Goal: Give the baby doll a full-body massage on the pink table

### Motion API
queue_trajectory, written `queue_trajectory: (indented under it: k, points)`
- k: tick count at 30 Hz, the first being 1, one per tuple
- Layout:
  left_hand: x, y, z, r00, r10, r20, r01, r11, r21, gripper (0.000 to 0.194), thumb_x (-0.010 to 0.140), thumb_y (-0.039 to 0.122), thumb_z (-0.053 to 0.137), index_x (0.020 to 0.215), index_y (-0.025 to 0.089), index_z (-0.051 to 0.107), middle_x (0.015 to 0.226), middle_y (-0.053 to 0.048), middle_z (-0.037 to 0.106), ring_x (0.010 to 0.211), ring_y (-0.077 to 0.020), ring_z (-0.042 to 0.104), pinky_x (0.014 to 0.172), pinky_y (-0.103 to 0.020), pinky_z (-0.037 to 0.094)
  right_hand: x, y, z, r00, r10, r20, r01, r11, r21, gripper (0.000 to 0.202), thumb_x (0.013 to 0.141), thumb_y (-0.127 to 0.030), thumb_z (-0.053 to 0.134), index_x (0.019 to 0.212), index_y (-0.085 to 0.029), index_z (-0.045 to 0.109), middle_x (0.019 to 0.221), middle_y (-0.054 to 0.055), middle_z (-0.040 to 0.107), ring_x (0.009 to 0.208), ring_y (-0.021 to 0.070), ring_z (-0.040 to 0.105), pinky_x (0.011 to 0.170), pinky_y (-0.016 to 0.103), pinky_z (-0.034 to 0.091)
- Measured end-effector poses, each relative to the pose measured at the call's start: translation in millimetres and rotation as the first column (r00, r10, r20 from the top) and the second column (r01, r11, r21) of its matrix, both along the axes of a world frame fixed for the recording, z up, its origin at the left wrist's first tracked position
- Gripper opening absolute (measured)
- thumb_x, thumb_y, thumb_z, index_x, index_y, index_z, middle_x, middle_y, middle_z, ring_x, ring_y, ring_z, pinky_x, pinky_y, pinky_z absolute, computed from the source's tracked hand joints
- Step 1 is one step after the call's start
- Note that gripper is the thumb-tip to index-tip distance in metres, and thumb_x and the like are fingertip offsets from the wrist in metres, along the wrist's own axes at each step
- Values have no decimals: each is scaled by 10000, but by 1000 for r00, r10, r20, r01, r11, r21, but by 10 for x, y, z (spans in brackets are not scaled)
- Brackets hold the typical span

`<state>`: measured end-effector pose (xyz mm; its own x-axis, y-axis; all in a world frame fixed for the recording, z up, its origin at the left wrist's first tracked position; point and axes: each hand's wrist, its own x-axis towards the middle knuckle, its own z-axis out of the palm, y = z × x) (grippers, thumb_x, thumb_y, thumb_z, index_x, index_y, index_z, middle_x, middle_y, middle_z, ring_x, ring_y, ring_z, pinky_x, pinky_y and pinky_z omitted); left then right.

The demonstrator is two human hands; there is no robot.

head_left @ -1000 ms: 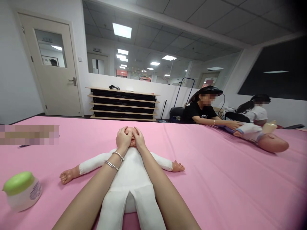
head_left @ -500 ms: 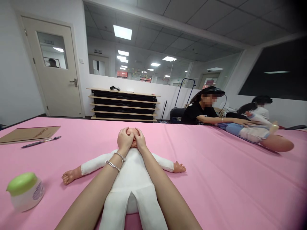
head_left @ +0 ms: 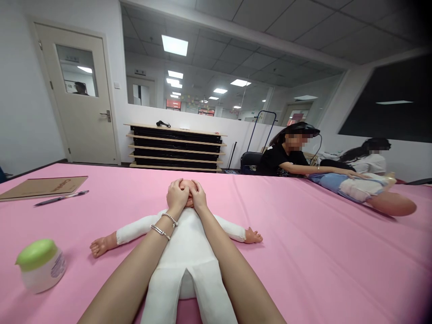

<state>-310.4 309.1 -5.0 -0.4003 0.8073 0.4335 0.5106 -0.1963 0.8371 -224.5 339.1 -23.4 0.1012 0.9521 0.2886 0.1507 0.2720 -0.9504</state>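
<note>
Both my hands are on the doll (head_left: 187,240), which lies face up mid-bench, head at the far end, legs toward me, arms out left & right. Left hand (head_left: 177,196) is cupped over the left side of its head (head_left: 187,184), fingers curved round the top, thumb on the face; right hand (head_left: 198,196) does the same on the right side. Hands are v. close, thumbs nearly meeting; can't tell how hard either presses. Doll's in a white suit. I've a beaded bracelet (head_left: 170,219) & a bangle (head_left: 160,232) on my left wrist. Bench (head_left: 313,256) has a pink cover. Near left: jar (head_left: 42,270) w/ green lid, upright. Far left: brown notebook (head_left: 40,189), pen (head_left: 62,198) just on its near side. Far right: 2nd doll (head_left: 394,202) on its back, in blue & white, w/ a co-worker (head_left: 280,159) in black reaching an arm over it. Another person (head_left: 373,162) in white sits beyond. In bkgd, a low rack (head_left: 175,148) stands btwn the door (head_left: 81,121) & a chair (head_left: 251,159).
</note>
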Motion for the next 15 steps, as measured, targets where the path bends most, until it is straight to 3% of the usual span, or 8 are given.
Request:
queue_trajectory:
  k: [3, 7, 15]
  points:
    - [2, 6, 9, 999, -8, 32, 8, 1000, -11, 385, 773, 234, 453, 1127, 151, 579, 1176, -74, 564, 1103, -216, 494, 962, -314, 370, -17, -13, 40, 999, -34, -36, 32, 999, -40, 407, 739, -356, 439, 1099, -223, 574, 1176, -1, 563, 1111, 132, 497, 1036, 280, 357]
    - [-6, 15, 8, 996, -12, 91, 15, 999, -31, 378, 803, 183, 372, 1113, 164, 587, 1188, -62, 563, 1115, -199, 490, 969, -312, 366, -27, -14, 57, 996, -51, -73, 44, 995, -93, 411, 763, -270, 340, 1090, -224, 584, 1173, -7, 568, 1104, 113, 502, 1031, 267, 361]
    - [-11, 20, -10, 1000, -17, 3, 17, 1000, 0, 413, 736, 267, 516, 1129, 157, 575, 1172, -70, 566, 1086, -212, 501, 950, -302, 383, -15, -2, 11, 999, -18, -51, 17, 999, -32, 417, 705, -346, 503, 1104, -240, 564, 1218, -8, 537, 1149, 135, 473, 1063, 285, 332]
